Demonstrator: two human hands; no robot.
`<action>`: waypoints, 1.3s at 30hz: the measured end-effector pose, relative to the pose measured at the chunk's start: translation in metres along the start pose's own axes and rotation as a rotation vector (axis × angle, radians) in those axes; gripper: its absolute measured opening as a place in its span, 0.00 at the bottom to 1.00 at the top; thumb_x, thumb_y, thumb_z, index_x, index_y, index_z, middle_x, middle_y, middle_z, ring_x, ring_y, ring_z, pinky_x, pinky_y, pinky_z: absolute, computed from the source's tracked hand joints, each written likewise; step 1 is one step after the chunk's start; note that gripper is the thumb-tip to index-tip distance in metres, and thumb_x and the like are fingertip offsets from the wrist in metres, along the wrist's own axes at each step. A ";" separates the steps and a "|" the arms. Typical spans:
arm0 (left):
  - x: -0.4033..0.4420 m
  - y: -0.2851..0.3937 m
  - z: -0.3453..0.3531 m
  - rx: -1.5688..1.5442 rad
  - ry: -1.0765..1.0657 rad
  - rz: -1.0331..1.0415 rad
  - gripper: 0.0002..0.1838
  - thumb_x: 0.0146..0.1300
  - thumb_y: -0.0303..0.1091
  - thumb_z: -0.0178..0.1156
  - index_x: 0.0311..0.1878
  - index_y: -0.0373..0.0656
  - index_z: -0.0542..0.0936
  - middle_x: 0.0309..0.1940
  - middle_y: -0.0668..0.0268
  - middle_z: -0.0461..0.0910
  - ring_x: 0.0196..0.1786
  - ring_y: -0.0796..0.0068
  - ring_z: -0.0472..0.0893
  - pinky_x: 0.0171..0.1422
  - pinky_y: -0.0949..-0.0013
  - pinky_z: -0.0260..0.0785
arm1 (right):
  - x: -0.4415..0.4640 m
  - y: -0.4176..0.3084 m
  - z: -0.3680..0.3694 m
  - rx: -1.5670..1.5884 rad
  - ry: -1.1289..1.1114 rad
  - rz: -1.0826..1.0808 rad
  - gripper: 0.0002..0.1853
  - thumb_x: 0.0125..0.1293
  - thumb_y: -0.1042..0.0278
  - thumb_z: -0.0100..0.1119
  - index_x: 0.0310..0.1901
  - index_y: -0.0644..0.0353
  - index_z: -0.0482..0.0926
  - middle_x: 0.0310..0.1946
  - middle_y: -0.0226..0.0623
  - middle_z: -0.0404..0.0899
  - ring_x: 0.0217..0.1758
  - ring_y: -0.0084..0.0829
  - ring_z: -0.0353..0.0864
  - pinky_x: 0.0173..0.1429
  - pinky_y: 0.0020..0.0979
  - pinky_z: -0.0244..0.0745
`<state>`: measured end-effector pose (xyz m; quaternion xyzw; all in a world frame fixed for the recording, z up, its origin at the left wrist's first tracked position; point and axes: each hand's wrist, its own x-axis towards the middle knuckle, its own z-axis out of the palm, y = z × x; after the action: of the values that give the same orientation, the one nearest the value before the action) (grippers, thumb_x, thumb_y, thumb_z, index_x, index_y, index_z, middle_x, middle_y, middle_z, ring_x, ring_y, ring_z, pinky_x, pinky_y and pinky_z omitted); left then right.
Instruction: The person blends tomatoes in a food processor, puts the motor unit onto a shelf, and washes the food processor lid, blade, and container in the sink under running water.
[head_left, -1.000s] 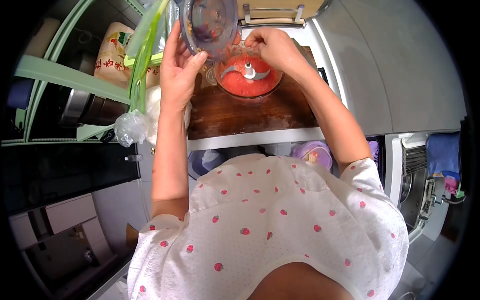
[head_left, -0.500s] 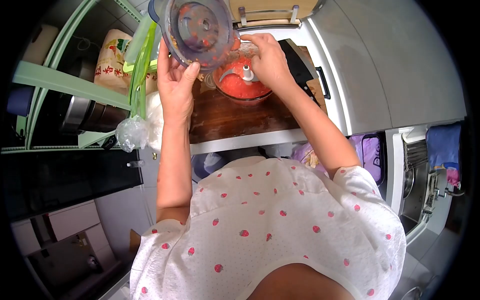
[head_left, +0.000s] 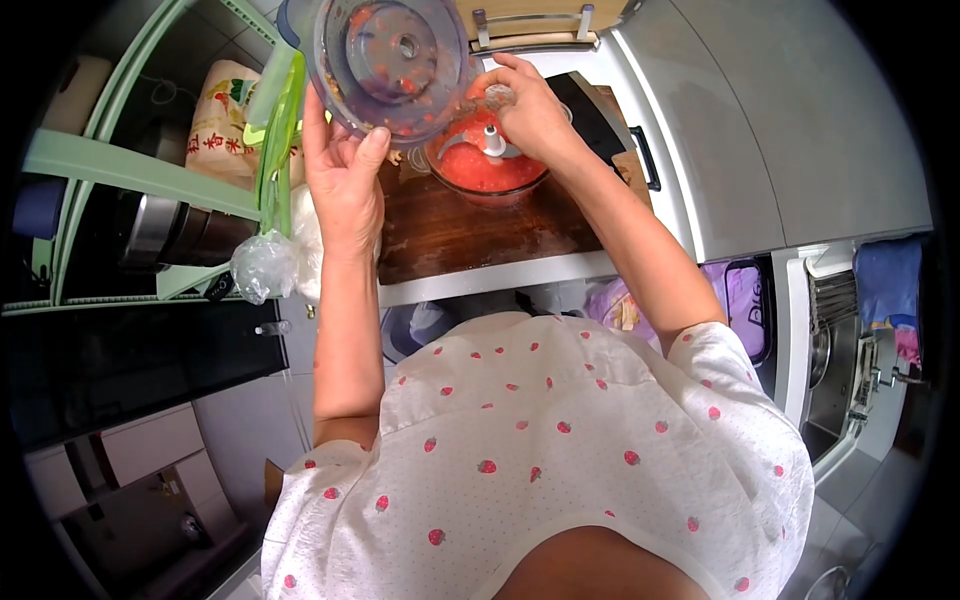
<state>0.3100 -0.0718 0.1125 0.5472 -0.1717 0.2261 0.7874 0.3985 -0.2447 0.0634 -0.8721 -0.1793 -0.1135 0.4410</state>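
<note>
My left hand (head_left: 345, 190) grips a translucent grey food processor lid (head_left: 365, 75) by its lower edge, tilted so its underside faces me. Red bits cling to the lid. Beside its lower right rim is my right hand (head_left: 540, 115), with index finger bent toward the rim and thumb apart from it. Below that hand, a clear glass bowl (head_left: 500, 197) contains red, wet pulp (head_left: 475, 172). A chopping blade with a white hub (head_left: 493, 142) stands in the pulp. The bowl rests on a wet brown wooden board (head_left: 470, 245).
A black flat object (head_left: 590, 125) lies right of the bowl. On the left are green onions (head_left: 275, 185), a knotted plastic bag (head_left: 265, 268), a printed sack (head_left: 215, 130) and green shelving (head_left: 140, 172). A grey panel (head_left: 720, 140) borders the right.
The lid has shifted slightly left and turned a little in my left hand. My right hand has moved slightly down and left, its index finger now bent lower beside the rim.
</note>
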 end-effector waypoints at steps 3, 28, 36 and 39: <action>-0.002 -0.002 -0.002 0.015 -0.005 0.008 0.40 0.55 0.18 0.57 0.69 0.40 0.49 0.59 0.55 0.65 0.59 0.66 0.69 0.63 0.64 0.65 | 0.000 0.010 0.008 0.175 0.008 0.022 0.18 0.47 0.85 0.52 0.38 0.51 0.81 0.62 0.43 0.63 0.64 0.45 0.61 0.66 0.36 0.58; -0.004 -0.006 0.003 0.044 0.050 0.029 0.38 0.57 0.19 0.57 0.69 0.39 0.50 0.57 0.55 0.67 0.57 0.69 0.70 0.62 0.66 0.64 | -0.011 0.013 0.001 -0.430 -0.214 -0.094 0.14 0.49 0.64 0.63 0.38 0.59 0.79 0.31 0.45 0.79 0.39 0.45 0.78 0.44 0.41 0.71; 0.003 0.002 0.003 0.023 0.021 0.092 0.37 0.57 0.19 0.57 0.68 0.40 0.52 0.55 0.58 0.69 0.54 0.71 0.72 0.57 0.69 0.68 | 0.008 0.030 0.013 -0.499 -0.398 -0.103 0.10 0.51 0.65 0.63 0.33 0.60 0.81 0.28 0.46 0.80 0.36 0.45 0.79 0.42 0.41 0.71; 0.005 0.001 0.001 0.000 0.018 0.096 0.37 0.57 0.19 0.57 0.68 0.40 0.52 0.54 0.59 0.70 0.53 0.72 0.72 0.56 0.70 0.69 | 0.008 0.023 0.002 -0.422 -0.320 -0.075 0.10 0.50 0.63 0.63 0.32 0.59 0.82 0.30 0.49 0.80 0.37 0.47 0.79 0.44 0.42 0.73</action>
<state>0.3139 -0.0718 0.1160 0.5364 -0.1908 0.2686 0.7770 0.4153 -0.2540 0.0485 -0.9443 -0.2512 -0.0251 0.2110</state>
